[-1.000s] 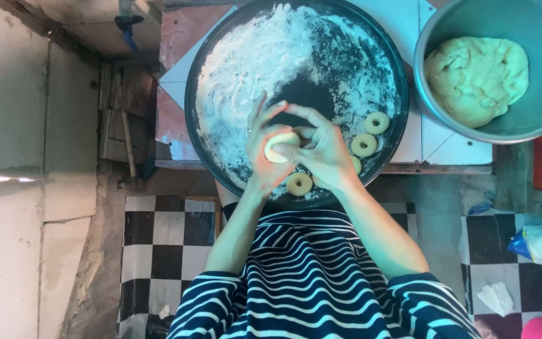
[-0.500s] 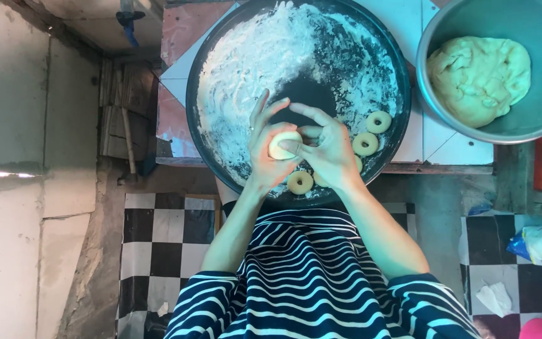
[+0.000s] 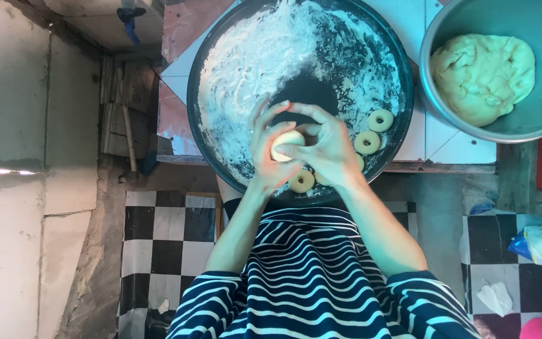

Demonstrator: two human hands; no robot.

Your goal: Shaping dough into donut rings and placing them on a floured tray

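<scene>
Both hands over floured black tray [image 3: 221, 56] — left hand [image 3: 268, 157] cups dough ball [image 3: 285, 143], right hand [image 3: 327, 147] fingers curl onto it. Dough rings [image 3: 367, 142] w/ bowl [image 3: 446, 31] nearby.

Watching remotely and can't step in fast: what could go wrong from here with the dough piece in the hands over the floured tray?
The dough piece is pinched between the left hand and right hand above finished dough rings; if dropped, it could squash one. The dark round tray overhangs the counter edge toward the person, so leaning on its near rim might tip it.
</scene>
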